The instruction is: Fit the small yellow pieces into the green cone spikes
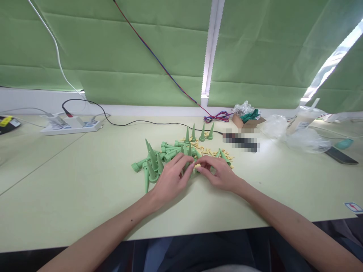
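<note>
My left hand [174,173] is closed in a pinch at the near edge of a pile of green plastic spikes [170,153]. Green plastic shows between its thumb and fingers, mostly covered by them. Close beside it, my right hand [219,173] pinches a small yellow plastic piece [197,165] between thumb and fingertips. The fingertips of both hands nearly meet. Several cone-shaped spikes stand upright at the left, such as a green spike [153,160], while others lie on their sides. Small yellow plastic parts [210,152] are scattered behind my right hand.
A white power strip [72,126] sits at the back left, its black cable [136,121] running along the table [85,196]. Toward the back right are a cardboard box [246,121], a drink cup [302,120], plastic bags [306,140] and a dark phone [342,155].
</note>
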### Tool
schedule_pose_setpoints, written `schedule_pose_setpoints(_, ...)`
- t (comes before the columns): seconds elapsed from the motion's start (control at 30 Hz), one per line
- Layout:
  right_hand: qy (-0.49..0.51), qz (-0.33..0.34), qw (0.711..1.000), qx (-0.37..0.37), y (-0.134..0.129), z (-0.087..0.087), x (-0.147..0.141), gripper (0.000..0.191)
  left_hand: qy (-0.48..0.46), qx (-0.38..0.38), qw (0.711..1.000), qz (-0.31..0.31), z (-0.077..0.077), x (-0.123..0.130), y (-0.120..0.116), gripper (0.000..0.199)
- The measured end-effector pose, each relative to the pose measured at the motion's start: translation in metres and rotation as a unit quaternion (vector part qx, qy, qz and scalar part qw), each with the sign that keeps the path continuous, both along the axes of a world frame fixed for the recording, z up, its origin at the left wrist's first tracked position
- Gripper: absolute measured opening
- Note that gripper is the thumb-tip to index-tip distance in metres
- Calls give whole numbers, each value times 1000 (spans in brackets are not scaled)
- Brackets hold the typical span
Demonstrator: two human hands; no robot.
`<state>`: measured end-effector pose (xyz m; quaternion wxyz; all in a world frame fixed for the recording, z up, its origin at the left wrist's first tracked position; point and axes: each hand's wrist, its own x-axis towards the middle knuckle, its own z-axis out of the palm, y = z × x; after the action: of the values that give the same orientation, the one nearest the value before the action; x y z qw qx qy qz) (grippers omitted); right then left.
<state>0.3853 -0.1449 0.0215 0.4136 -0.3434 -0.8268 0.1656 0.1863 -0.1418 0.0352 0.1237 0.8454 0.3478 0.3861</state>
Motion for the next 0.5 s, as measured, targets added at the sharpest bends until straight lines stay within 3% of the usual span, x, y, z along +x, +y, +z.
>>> schedule_pose_setpoints(0.5,4,1,1000,4,0,0,0,11,0,-6,1000,0,1,0,0,13)
